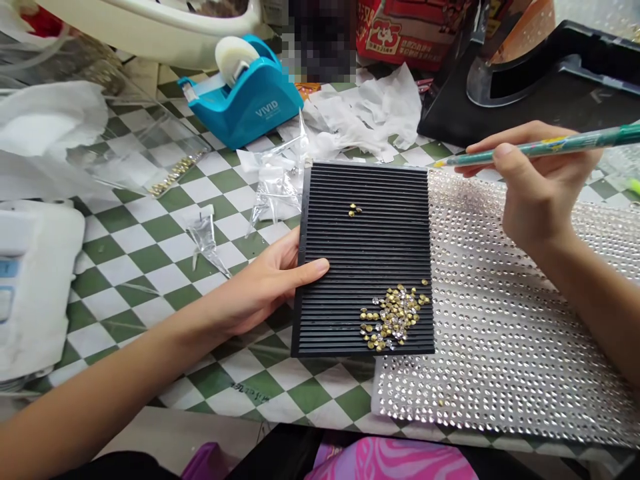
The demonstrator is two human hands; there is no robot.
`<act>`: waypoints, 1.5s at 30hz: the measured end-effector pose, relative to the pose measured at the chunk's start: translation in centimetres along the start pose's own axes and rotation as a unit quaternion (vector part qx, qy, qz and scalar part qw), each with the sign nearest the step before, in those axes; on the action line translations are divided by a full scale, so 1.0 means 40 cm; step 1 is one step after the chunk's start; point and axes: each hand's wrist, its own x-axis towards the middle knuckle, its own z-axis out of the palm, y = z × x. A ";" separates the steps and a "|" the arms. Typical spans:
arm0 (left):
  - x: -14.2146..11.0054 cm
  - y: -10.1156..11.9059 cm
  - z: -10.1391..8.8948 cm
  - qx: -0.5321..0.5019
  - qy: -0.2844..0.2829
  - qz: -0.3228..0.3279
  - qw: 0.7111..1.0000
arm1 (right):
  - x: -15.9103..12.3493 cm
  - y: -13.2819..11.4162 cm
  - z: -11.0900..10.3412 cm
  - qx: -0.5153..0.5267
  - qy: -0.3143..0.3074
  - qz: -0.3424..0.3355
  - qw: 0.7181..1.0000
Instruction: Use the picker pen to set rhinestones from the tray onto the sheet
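My left hand grips the left edge of a black ridged tray, thumb on top. A pile of several small gold and clear rhinestones lies at the tray's lower right, and a tiny cluster sits near its top. My right hand hovers above the tray's right side, fingers closed around a green pencil-like stick whose tip points left. Under and right of the tray lies a sheet covered with rows of rhinestones.
A blue tape dispenser stands behind the tray, with crumpled white paper and small clear plastic bags beside it. A black stand is at the back right. A white device sits at the left on the green checked tablecloth.
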 end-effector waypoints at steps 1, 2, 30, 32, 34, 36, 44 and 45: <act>0.000 -0.001 0.002 0.000 0.000 -0.005 1.000 | -0.006 -0.015 0.005 -0.001 -0.002 -0.009 1.000; -0.001 -0.003 0.003 -0.002 -0.001 -0.010 1.000 | -0.013 -0.033 0.010 0.002 -0.007 -0.021 1.000; 0.004 -0.030 0.017 -0.054 -0.057 0.008 0.997 | -0.071 -0.145 0.035 -0.107 -0.290 -0.025 0.951; 0.006 -0.032 0.015 -0.053 -0.058 0.009 0.997 | -0.071 -0.145 0.035 -0.110 -0.291 -0.028 0.950; 0.006 -0.034 0.013 -0.050 -0.060 0.008 0.997 | -0.071 -0.141 0.036 -0.117 -0.300 -0.038 0.946; 0.005 -0.035 0.010 -0.048 -0.059 0.006 0.997 | -0.071 -0.137 0.037 -0.122 -0.307 -0.049 0.942; 0.004 -0.037 0.007 -0.032 -0.050 0.015 0.998 | -0.077 -0.145 0.036 -0.098 -0.281 -0.025 0.954; 0.003 -0.036 0.007 -0.030 -0.049 0.017 0.998 | -0.077 -0.144 0.037 -0.082 -0.246 -0.021 0.966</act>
